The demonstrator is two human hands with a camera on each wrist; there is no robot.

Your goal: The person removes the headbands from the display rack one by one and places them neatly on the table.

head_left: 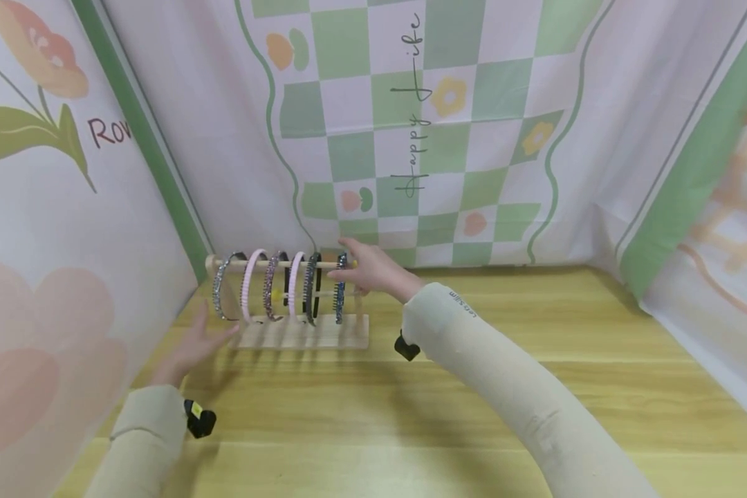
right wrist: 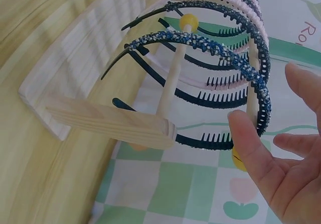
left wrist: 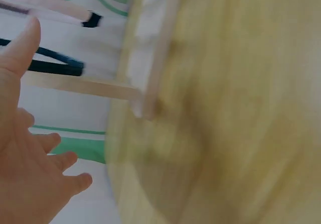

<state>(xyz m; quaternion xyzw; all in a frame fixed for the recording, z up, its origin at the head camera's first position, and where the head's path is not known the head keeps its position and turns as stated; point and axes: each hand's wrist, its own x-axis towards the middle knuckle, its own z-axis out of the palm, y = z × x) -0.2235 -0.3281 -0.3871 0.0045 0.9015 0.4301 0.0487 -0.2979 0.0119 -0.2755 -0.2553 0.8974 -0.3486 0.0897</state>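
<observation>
Flanking the wooden rack (head_left: pixel 305 336) at centre-left, left hand (head_left: pixel 196 346) and right hand (head_left: pixel 381 272) spread wide, holding nothing; gentle contact should keep headbands (right wrist: pixel 200 42) aligned.

2 cream sleeves cover the arms in the head view, the left sleeve (head_left: pixel 133 463) at 7 o'clock and the right sleeve (head_left: pixel 504 373) at 5 o'clock. The left cuff (head_left: pixel 146 411) is broad, with a fold line across it. At its 3 o'clock side sits a small, blocky black device (head_left: pixel 205 423) bearing a yellow label (head_left: pixel 196 409). The right cuff (head_left: pixel 432 321) has small dark lettering (head_left: pixel 463 303) toward 2 o'clock, and a 2nd black device (head_left: pixel 407 347) at 8 o'clock. Farther along that sleeve the cloth puckers. The left hand (left wrist: pixel 27 158) is bare, its fingers (left wrist: pixel 77 184) rounded at the tips.
</observation>
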